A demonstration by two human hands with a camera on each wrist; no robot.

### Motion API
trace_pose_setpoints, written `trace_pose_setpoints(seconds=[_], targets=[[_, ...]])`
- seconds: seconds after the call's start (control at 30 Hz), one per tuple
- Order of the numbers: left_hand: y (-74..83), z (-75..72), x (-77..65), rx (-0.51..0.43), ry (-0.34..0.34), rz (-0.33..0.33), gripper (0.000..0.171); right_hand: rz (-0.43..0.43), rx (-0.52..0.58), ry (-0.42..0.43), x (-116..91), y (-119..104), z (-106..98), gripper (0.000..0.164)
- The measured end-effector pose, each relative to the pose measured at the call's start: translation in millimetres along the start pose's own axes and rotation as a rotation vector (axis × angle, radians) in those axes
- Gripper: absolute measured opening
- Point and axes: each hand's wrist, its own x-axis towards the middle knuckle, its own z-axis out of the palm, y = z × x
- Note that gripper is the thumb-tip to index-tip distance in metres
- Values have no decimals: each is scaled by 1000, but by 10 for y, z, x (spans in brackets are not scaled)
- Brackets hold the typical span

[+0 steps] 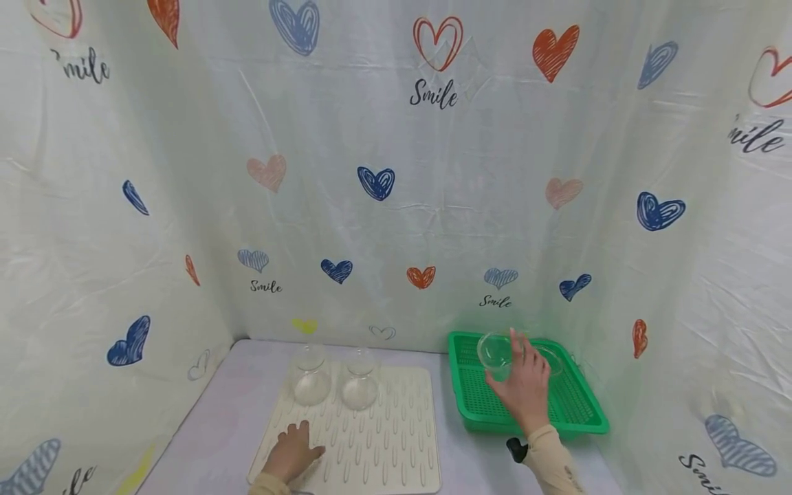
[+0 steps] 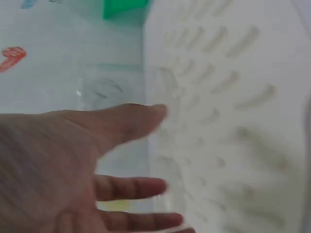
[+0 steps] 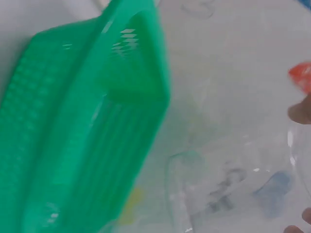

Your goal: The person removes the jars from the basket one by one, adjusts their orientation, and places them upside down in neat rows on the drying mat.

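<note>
My right hand (image 1: 526,385) grips a clear glass cup (image 1: 493,352) between thumb and fingers, above the green basket (image 1: 467,405). In the right wrist view the cup's transparent wall (image 3: 218,199) shows, with a few fingertips at the right edge. Another clear, round-rimmed vessel (image 1: 553,359) appears partly behind that hand, in the basket. My left hand (image 1: 292,452) hovers over or touches the front left of the cream ribbed mat (image 1: 396,447), fingers extended and holding nothing. Two clear glass cups (image 1: 311,386) (image 1: 359,390) stand side by side at the mat's back left.
A white table (image 1: 210,419) carries the mat and, to its right, the basket with slatted sides. Curtains (image 1: 433,227) printed with hearts and "Smile" enclose the table at the back and both sides.
</note>
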Motion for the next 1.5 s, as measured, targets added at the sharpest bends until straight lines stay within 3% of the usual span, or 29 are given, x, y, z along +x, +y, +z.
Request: trace_pose_setpoints(seconds=[0.13,0.23,0.37,0.57,0.77,0.9,1.17,1.3,1.4,1.5], targets=[[301,-78,84,-184,24,145,84,-213,-95,-1,125,-320,-90,106],[561,-88,111,-319,-7,258,100,-338,-146,-23,166,-570,-134,109],[876,-47,117,-429,-62,387,104,-451,-168,-86,144,-891,-173,115],[1181,11,106,-528,-96,481,102,-538,-167,-234,17,-1294,-200,126],[1242,67,110,-559,-100,533,100,-609,-182,-273,-112,-1513,-167,131],[1216,89,115,-558,-108,535,97,-614,-171,-252,-149,-1563,-152,129],[1157,70,144,-552,-43,568,96,-653,-127,-227,-155,-1595,-138,129],[1108,47,151,-570,4,574,94,-634,-23,-189,-138,-1551,-153,121],[1067,23,164,-585,54,571,94,-500,166,-168,-111,-1487,-195,112],[1036,-7,185,-616,102,560,95,-235,448,-227,-60,-1420,-244,110]])
